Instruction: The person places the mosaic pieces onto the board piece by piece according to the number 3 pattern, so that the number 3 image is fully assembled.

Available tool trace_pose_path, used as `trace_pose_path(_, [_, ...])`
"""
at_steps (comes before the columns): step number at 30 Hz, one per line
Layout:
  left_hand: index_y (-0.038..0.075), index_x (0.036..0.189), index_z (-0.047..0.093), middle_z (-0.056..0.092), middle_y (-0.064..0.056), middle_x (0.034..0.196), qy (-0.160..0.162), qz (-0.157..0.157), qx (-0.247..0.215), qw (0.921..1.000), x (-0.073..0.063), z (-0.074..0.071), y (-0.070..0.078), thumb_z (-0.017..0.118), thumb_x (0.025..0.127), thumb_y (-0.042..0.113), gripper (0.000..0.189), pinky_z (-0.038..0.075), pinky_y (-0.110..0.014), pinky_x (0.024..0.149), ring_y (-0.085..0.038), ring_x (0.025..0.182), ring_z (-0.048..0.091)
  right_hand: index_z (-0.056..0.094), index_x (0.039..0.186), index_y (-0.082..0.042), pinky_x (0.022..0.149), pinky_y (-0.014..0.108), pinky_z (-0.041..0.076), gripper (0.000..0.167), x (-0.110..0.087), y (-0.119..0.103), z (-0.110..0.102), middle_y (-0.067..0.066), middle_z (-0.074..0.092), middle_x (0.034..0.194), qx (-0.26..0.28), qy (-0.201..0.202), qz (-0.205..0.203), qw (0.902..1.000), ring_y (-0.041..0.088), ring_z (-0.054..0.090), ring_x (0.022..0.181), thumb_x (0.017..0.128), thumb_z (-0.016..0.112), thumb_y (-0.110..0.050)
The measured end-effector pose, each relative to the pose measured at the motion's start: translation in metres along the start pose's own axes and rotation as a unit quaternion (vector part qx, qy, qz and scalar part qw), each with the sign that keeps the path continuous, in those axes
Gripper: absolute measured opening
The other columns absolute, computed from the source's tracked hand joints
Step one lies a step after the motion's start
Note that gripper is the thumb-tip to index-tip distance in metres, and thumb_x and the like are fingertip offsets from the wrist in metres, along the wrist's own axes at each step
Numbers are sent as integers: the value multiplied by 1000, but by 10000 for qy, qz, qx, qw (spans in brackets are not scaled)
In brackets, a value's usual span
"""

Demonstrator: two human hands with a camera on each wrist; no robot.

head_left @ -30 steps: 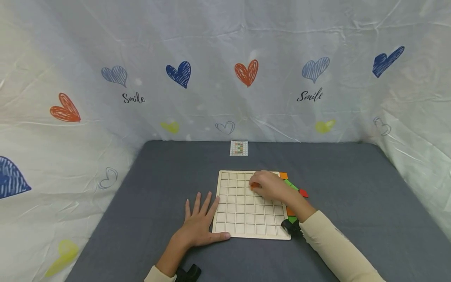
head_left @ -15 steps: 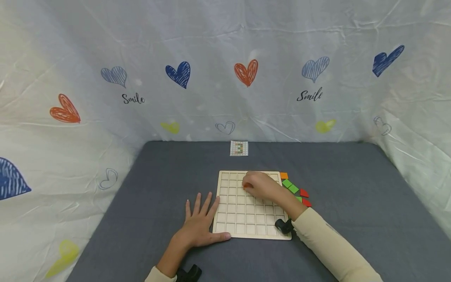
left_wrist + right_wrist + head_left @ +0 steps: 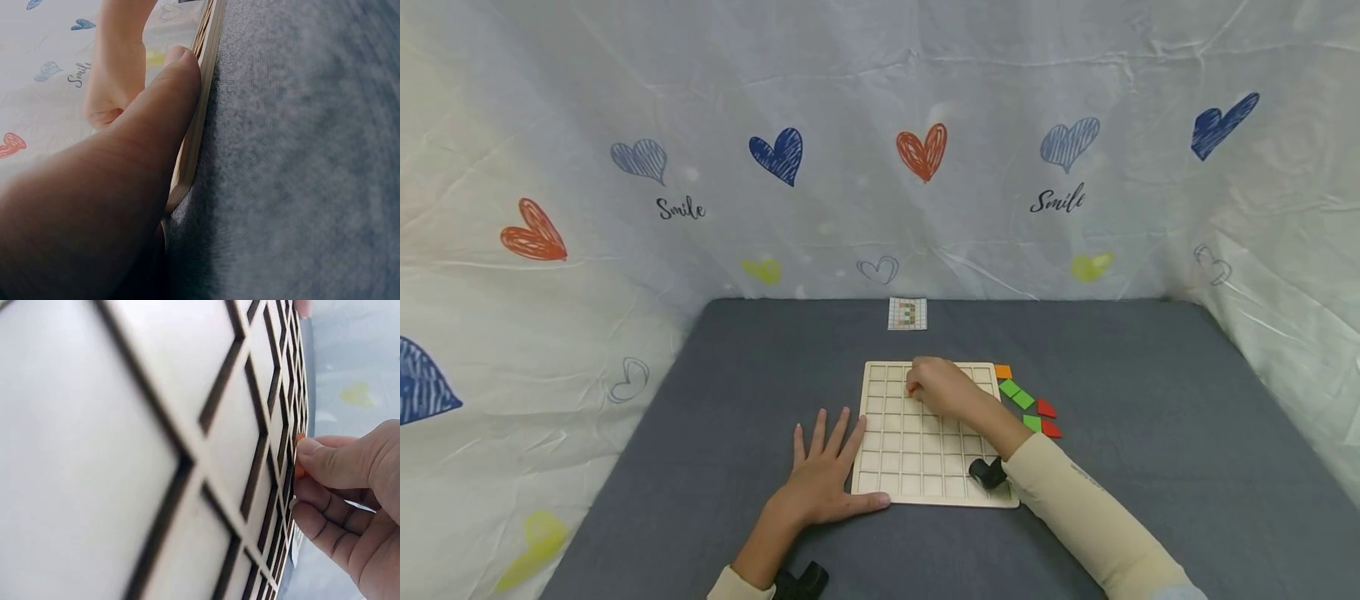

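Two hands in play, well apart. My right hand (image 3: 942, 388) had an orange piece (image 3: 300, 470) pinched between thumb and fingers, at the far part of the grid board (image 3: 902, 442), left of its middle. Fingers hid most of the piece; couldn't tell whether it sat in a cell or just above. Nearest cells were blurred in the right wrist view.

My left hand (image 3: 826, 483) lay with fingers spread beside the board's left edge, thumb at the near-left corner. In the left wrist view that thumb blocked most of the board.

Right of the board, on the tabletop (image 3: 760, 358): one orange tile (image 3: 1003, 372) by the far corner, three green tiles (image 3: 1022, 399), two red pieces (image 3: 1051, 429). My right sleeve (image 3: 1075, 508) covered part of the board's right edge; whatever lay under it was hidden. Printed card (image 3: 907, 314) stood out beyond the board, its coloured squares too small to read. Both sleeves ran out of frame.
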State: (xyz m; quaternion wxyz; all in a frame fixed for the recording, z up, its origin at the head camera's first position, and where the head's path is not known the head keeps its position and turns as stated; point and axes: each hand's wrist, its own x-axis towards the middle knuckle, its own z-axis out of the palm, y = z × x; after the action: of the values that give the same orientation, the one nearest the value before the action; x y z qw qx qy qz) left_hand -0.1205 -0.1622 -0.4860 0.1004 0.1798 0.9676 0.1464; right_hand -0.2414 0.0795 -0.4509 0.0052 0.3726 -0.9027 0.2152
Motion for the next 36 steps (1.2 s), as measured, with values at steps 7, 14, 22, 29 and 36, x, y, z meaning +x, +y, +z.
trace_pose_path(7, [22,164,12,3,-11,167,-60,-60,16,10000,0,3,0,47,76,91,116,-10,-71,109,-43,149,-12,78,84,-9,73,31,55,12,5,0,4,1,62,83,-49,-63,55,10000,18,62,79,86,76,3])
trace_pose_path(14, [24,164,11,2,-10,167,-76,-144,91,9998,0,2,-1,46,75,92,117,-10,-71,109,-42,149,-13,77,81,-10,68,29,52,15,8,1,6,0,61,79,-26,21,-52,10000,15,58,72,87,75,3])
trace_pose_path(22, [21,163,13,3,-11,167,31,-25,65,10000,2,0,1,50,77,89,116,-9,-72,109,-43,149,-11,79,84,-6,71,32,56,12,10,-2,3,4,66,83,-180,61,-97,9998,22,66,79,86,76,5])
trace_pose_path(29, [20,164,12,3,-12,167,60,39,15,10000,2,2,-1,51,78,88,116,-9,-72,108,-44,149,-11,76,81,-7,65,31,51,18,0,-13,4,3,62,79,-802,-271,21,9964,19,60,75,88,70,9])
trace_pose_path(36, [19,163,14,5,-14,167,206,91,-13,9997,1,3,-2,51,78,87,115,-9,-72,108,-45,149,-9,75,88,-5,66,34,53,18,-15,-26,1,11,72,96,-1291,-462,96,9905,24,62,79,89,66,11])
